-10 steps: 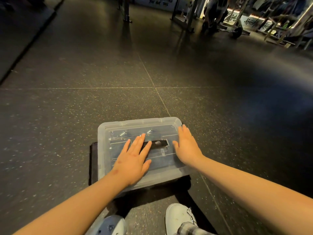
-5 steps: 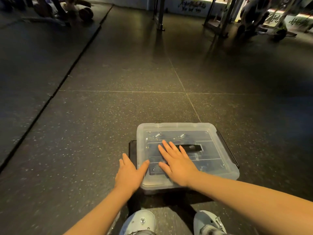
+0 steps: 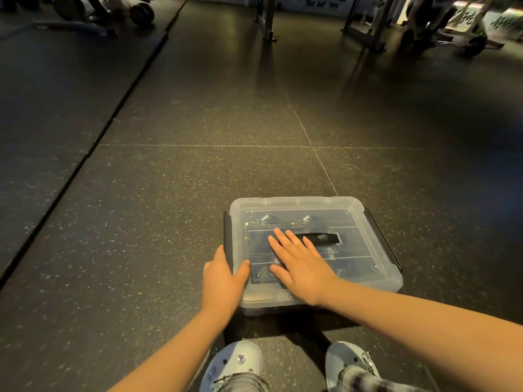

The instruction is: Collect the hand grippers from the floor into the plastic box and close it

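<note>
Gym floor [image 3: 169,222], plastic box [image 3: 368,267] under both hands [image 3: 223,281] [image 3: 302,267]

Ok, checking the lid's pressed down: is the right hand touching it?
Touching. The head view shows the right hand flat on the lid, palm down.

Floor [image 3: 198,171] was dark speckled rubber tile with visible seams. A darker mat [image 3: 42,108] ran along the left; metal rack posts [image 3: 266,18] stood beyond.
</note>
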